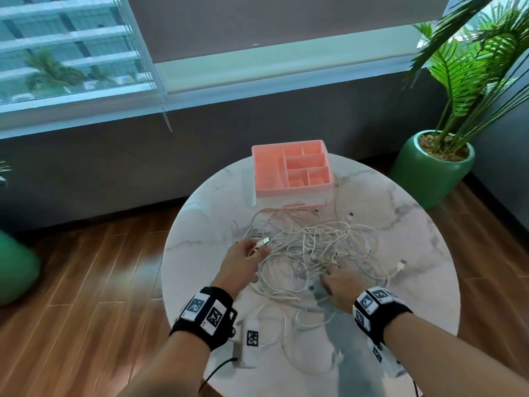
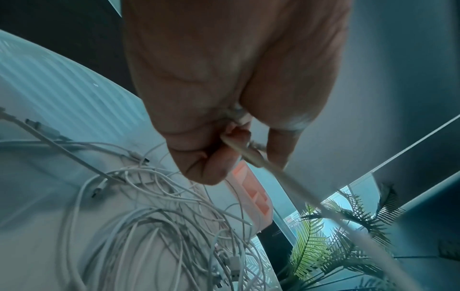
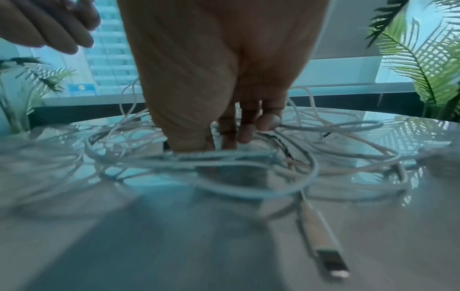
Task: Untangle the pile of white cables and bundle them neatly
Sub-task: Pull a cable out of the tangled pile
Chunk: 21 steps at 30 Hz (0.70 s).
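Note:
A tangled pile of white cables lies in the middle of the round marble table. My left hand is at the pile's left edge and pinches one cable near its USB plug; in the left wrist view the cable runs out from between thumb and curled fingers. My right hand rests on the pile's near right side, fingers pointing down into the cables. Whether it grips a strand is hidden. A loose plug lies near that wrist.
A pink compartment organiser stands at the table's far side, touching the pile. A potted palm in a green pot stands on the floor at the right. More cable loops trail toward the near table edge. Wooden floor lies to the left.

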Available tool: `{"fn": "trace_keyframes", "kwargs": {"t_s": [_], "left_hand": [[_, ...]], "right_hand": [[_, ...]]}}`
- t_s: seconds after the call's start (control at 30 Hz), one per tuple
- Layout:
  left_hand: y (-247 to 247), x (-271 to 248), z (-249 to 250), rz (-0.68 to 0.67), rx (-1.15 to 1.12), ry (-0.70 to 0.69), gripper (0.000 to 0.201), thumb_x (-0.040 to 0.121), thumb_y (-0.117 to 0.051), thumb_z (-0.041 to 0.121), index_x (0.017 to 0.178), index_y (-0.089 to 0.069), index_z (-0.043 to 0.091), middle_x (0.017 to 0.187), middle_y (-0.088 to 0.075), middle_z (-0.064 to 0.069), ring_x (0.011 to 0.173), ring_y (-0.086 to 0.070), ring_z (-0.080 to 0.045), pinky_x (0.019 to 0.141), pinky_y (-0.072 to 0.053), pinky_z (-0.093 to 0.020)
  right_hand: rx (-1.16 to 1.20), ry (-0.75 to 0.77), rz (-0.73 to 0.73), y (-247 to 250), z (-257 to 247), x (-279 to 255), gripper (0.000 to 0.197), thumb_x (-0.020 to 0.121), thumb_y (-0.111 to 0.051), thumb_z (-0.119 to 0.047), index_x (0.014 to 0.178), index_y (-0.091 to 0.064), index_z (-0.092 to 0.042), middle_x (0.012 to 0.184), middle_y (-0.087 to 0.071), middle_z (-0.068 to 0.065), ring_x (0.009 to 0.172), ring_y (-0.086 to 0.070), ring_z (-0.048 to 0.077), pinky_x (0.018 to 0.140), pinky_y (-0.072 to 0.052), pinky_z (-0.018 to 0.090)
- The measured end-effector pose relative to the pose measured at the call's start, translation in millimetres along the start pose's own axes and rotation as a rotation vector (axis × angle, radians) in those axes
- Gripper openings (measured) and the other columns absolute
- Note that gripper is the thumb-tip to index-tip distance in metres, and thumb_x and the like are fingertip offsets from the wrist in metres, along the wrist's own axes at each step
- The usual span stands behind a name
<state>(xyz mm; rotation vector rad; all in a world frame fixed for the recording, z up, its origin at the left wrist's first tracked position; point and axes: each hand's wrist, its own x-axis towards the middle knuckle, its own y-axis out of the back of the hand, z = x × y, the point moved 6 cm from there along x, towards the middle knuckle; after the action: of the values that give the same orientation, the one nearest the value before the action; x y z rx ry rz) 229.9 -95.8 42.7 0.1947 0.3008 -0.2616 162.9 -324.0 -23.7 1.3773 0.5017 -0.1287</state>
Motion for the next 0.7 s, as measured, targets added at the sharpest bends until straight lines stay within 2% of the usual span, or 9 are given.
{"fn": "trace_keyframes", "kwargs": {"t_s": [0.1, 0.2, 0.27, 0.33, 0.4, 0.47, 0.53, 0.63, 0.7], "left_hand": [[-10.2, 0.8, 6.4, -0.037, 0.018, -0.003, 0.018, 0.09, -0.068, 0.044, 0.081, -0.068, 0.028, 0.057, -0.043, 0.01, 0.049, -0.041, -0.015, 0.056, -0.043, -0.034], [-28.1, 0.5, 22.0, -0.079, -0.024, -0.026, 0.021, 0.102, -0.061, 0.027, 0.095, -0.067, 0.009, 0.055, -0.039, 0.009, 0.047, -0.037, -0.011, 0.052, -0.04, -0.03], [-43.1, -3.3, 38.6, -0.121, -0.003, -0.076, 0.022, 0.104, -0.057, 0.024, 0.101, -0.066, 0.004, 0.055, -0.039, 0.011, 0.048, -0.037, -0.009, 0.05, -0.04, -0.029], [-59.0, -7.2, 53.1, -0.188, -0.02, -0.14, 0.02, 0.104, -0.057, 0.027, 0.1, -0.07, 0.012, 0.056, -0.038, 0.012, 0.051, -0.037, -0.011, 0.05, -0.04, -0.029], [-73.2, -12.3, 66.7, -0.256, -0.072, -0.19, 0.021, 0.104, -0.056, 0.028, 0.095, -0.073, 0.023, 0.058, -0.035, 0.01, 0.052, -0.034, -0.011, 0.05, -0.037, -0.029], [-82.1, -14.9, 80.5, -0.273, -0.098, -0.25, 0.023, 0.105, -0.053, 0.025, 0.101, -0.074, 0.016, 0.058, -0.038, 0.011, 0.052, -0.036, -0.009, 0.052, -0.038, -0.027], [-82.8, -16.0, 97.5, -0.213, -0.093, -0.34, 0.021, 0.105, -0.051, 0.01, 0.099, -0.07, 0.004, 0.056, -0.052, 0.017, 0.052, -0.047, 0.0, 0.058, -0.043, -0.02], [-77.6, -14.4, 113.7, -0.115, -0.081, -0.439, 0.021, 0.103, -0.05, 0.0, 0.101, -0.071, 0.005, 0.06, -0.065, 0.02, 0.055, -0.056, 0.009, 0.059, -0.042, -0.008], [-70.5, -10.5, 112.4, -0.067, -0.114, -0.426, 0.023, 0.104, -0.051, 0.007, 0.099, -0.073, 0.005, 0.066, -0.07, 0.013, 0.058, -0.059, 0.003, 0.059, -0.045, -0.012]], "right_hand": [[0.338, -0.057, 0.007, 21.3, 8.4, -6.8, 0.013, 0.079, -0.065, -0.034, 0.084, -0.055, -0.027, 0.089, -0.062, -0.003, 0.089, -0.057, 0.021, 0.075, -0.041, 0.032], [0.814, -0.05, 0.078, 63.8, 20.6, -13.7, 0.02, 0.078, -0.069, -0.012, 0.075, -0.058, -0.028, 0.071, -0.058, -0.01, 0.064, -0.052, 0.004, 0.064, -0.043, 0.02], [1.041, 0.004, 0.207, 101.0, 26.9, -19.6, 0.018, 0.08, -0.069, -0.004, 0.077, -0.065, -0.021, 0.063, -0.056, -0.012, 0.056, -0.048, 0.0, 0.06, -0.043, 0.018], [1.227, 0.065, 0.333, 140.6, 28.9, -28.4, 0.006, 0.085, -0.068, 0.002, 0.083, -0.068, -0.004, 0.059, -0.053, -0.012, 0.054, -0.049, 0.003, 0.056, -0.046, 0.021], [1.354, 0.112, 0.485, 174.9, 33.2, -35.8, 0.004, 0.088, -0.067, 0.004, 0.09, -0.066, 0.006, 0.061, -0.056, -0.007, 0.054, -0.053, 0.007, 0.055, -0.048, 0.022], [1.419, 0.11, 0.636, 200.6, 39.3, -41.7, 0.005, 0.09, -0.066, 0.002, 0.094, -0.067, 0.004, 0.065, -0.062, -0.001, 0.057, -0.057, 0.01, 0.059, -0.052, 0.024], [1.46, 0.086, 0.721, 210.0, 41.8, -42.2, 0.006, 0.092, -0.064, -0.002, 0.097, -0.067, -0.003, 0.069, -0.061, 0.004, 0.061, -0.057, 0.014, 0.061, -0.055, 0.031], [1.576, 0.013, 0.615, 188.6, 31.5, -30.8, 0.016, 0.096, -0.064, -0.024, 0.108, -0.063, -0.012, 0.086, -0.065, 0.007, 0.073, -0.064, 0.018, 0.066, -0.056, 0.04], [1.616, 0.024, 0.451, 163.7, 15.4, -23.4, 0.029, 0.097, -0.059, -0.037, 0.117, -0.06, -0.016, 0.096, -0.067, 0.01, 0.081, -0.065, 0.019, 0.068, -0.054, 0.037]]}}
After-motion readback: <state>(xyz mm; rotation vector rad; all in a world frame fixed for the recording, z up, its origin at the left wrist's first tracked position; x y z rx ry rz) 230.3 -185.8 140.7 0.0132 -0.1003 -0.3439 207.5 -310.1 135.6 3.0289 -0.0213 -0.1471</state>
